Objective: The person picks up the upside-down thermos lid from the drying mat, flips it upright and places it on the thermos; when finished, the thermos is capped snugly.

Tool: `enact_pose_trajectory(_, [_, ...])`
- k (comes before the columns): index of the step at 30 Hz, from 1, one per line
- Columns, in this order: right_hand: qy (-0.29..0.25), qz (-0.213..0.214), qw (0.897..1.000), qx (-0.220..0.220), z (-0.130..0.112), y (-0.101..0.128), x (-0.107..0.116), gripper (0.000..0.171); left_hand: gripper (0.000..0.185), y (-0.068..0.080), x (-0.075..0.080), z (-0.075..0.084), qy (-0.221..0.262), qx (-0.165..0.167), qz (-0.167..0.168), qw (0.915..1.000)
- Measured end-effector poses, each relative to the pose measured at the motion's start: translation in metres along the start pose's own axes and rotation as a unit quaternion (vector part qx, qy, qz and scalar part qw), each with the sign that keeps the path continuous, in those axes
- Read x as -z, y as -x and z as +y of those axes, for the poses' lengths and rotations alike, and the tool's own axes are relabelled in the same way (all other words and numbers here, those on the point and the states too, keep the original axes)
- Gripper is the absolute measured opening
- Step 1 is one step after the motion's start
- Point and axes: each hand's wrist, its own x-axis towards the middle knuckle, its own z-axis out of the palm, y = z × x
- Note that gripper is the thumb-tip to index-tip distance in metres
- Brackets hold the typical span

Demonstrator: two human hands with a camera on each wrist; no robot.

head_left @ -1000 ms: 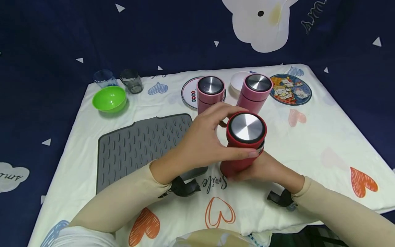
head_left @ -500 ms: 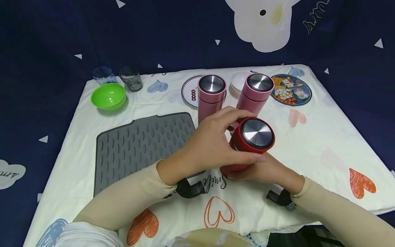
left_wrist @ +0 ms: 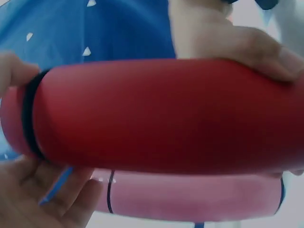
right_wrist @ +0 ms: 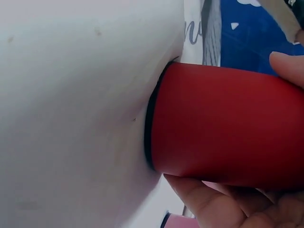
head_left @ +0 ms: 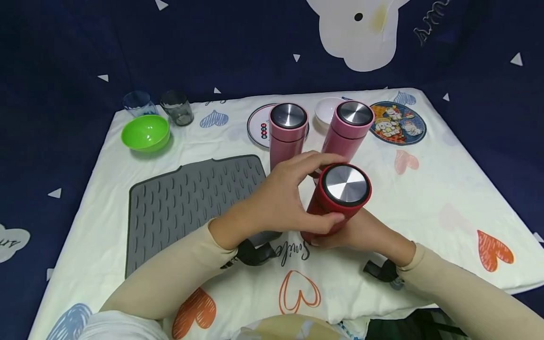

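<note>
A red thermos [head_left: 321, 208] with a brushed-steel lid top [head_left: 345, 184] leans slightly to the right in the head view. My left hand [head_left: 282, 193] grips it around the lid end, thumb in front and fingers behind. Lower down, my right hand [head_left: 361, 231] holds the body. The left wrist view has the thermos [left_wrist: 156, 116] lying across it, a dark ring [left_wrist: 31, 114] between lid and body. In the right wrist view its black-edged base [right_wrist: 151, 118] is right at the white cloth, with my right fingers [right_wrist: 209, 202] curled under the body.
Two pink thermoses [head_left: 286, 137] [head_left: 347, 130] stand just behind the hands. A grey ridged mat [head_left: 191, 203] lies to the left. Further back are a green bowl [head_left: 146, 133], two glasses [head_left: 139, 104] [head_left: 177, 108], a white bowl [head_left: 327, 111], a white plate [head_left: 257, 125] and a patterned round plate [head_left: 399, 123].
The thermos top has tilted right and then come partly back left, with my left hand moving along. A silver band glimpsed under the lid earlier is out of sight now. My right hand keeps its place.
</note>
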Motion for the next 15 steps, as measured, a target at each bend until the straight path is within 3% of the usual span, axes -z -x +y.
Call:
enact_pose_trajectory(2, [-0.006, -0.005, 1.000, 0.001, 0.0000, 0.0000, -0.0010, 0.061, 0.081, 0.0000, 0.0004, 0.0002, -0.002, 0.015, -0.010, 0.9998])
enact_pose_trajectory(6, [-0.010, -0.003, 1.000, -0.013, 0.0004, 0.0024, -0.0030, 0.056, 0.081, -0.0003, -0.0051, 0.0006, -0.010, 0.042, -0.004, 0.9990])
enact_pose_trajectory(8, [-0.016, 0.001, 1.000, -0.017, 0.0002, 0.0033, -0.0040, 0.060, 0.077, 0.0000, -0.0073, -0.0008, 0.014, 0.037, 0.004, 0.9992])
enact_pose_trajectory(11, [-0.007, -0.005, 1.000, 0.000, -0.0002, 0.0018, -0.0047, 0.052, 0.086, 0.0006, -0.0078, -0.0031, 0.046, 0.028, 0.001, 0.9986])
enact_pose_trajectory(15, [-0.005, -0.002, 1.000, -0.007, -0.0008, 0.0030, -0.0035, 0.052, 0.092, -0.0007, -0.0083, -0.0032, 0.039, 0.015, 0.001, 0.9991])
